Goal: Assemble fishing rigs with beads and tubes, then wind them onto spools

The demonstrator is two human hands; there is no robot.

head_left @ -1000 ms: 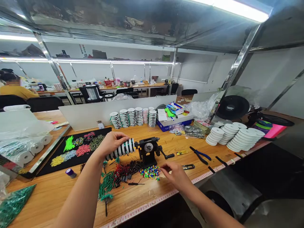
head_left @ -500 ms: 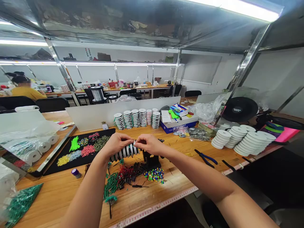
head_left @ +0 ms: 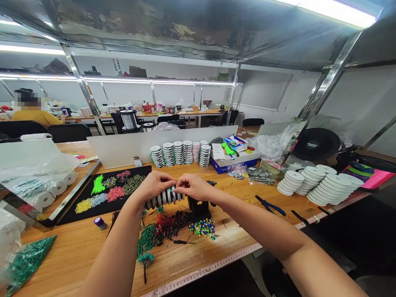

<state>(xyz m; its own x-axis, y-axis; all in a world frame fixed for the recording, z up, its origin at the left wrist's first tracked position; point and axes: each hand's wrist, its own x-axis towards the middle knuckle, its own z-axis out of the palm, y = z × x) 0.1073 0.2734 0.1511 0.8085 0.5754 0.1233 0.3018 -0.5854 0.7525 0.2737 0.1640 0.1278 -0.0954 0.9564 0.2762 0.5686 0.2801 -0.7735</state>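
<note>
A row of white spools (head_left: 163, 196) is threaded on the shaft of a small black hand winder (head_left: 198, 206) standing on the wooden bench (head_left: 77, 247). My left hand (head_left: 156, 184) curls over the top of the spool row. My right hand (head_left: 192, 186) pinches at the spool end nearest the winder; what its fingertips hold is too small to name. Just in front lie piles of colourful pins (head_left: 202, 227), red and black pieces (head_left: 167, 226) and green pieces (head_left: 145, 239).
A black mat (head_left: 107, 192) with sorted coloured bits lies at the left. Stacks of white spools (head_left: 181, 152) stand behind; more spools (head_left: 321, 181) sit at the right beside blue pliers (head_left: 269, 205). A blue box (head_left: 235, 154) and a black fan (head_left: 315, 144) lie beyond. A person (head_left: 29, 111) sits far left.
My right hand rose from the table by the pins to the winder end of the spool row and now pinches there. My left hand stayed on the spools.
</note>
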